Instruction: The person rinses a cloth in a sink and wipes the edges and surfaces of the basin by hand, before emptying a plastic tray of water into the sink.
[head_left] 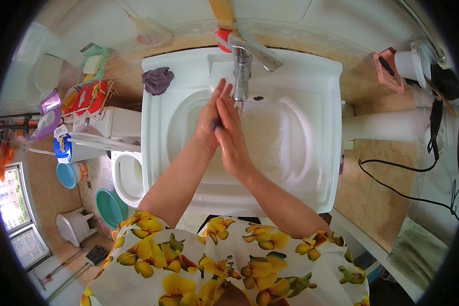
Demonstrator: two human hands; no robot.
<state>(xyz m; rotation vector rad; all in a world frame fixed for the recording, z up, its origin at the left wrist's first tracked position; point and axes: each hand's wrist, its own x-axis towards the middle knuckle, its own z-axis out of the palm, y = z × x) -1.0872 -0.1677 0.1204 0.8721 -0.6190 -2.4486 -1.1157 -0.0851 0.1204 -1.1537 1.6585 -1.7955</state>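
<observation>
Over the white sink (316, 132), my left hand (207, 121) and my right hand (232, 133) lie palm to palm. Their fingers are stretched out and point toward the chrome faucet (241, 76). A little water seems to fall from the spout beside my right fingers. Between the palms shows a small dark purplish patch; I cannot tell whether it is a thing or a shadow. Cloudy water with foam (276, 148) stands in the basin. On the sink's back left corner lies a crumpled purple-grey cloth (157, 80).
Left of the sink are a toilet (129, 178), a green basin (110, 208), a blue bucket (67, 175), a white stool (75, 226) and a wire rack (94, 99). On the right, a black cord (392, 176) hangs near a towel (418, 252). Behind the faucet sits a red brush (223, 40).
</observation>
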